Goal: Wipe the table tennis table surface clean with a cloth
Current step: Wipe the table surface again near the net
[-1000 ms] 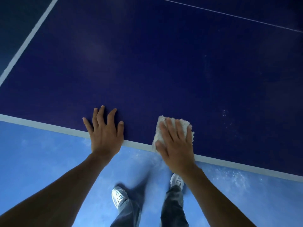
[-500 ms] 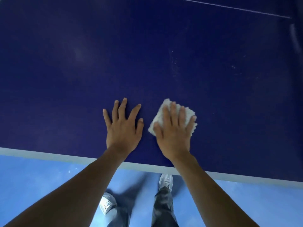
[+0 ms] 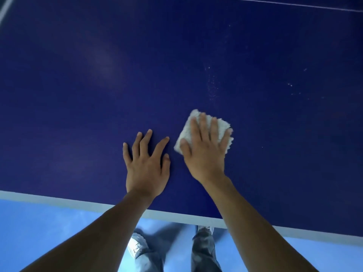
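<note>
Cloth [image 3: 220,125] looks soft, light, bunches easily: right hand [image 3: 206,152] presses it flat-fingered on table [image 3: 78,95]; left hand [image 3: 146,163] splayed, bracing.

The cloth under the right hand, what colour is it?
White, fluffy-textured cloth; shows clearly in the head view.

Both hands flat on table
Right hand [image 3: 206,152] presses white cloth [image 3: 222,124] on blue table [image 3: 78,95]; left hand [image 3: 146,167] splayed just beside it.
</note>
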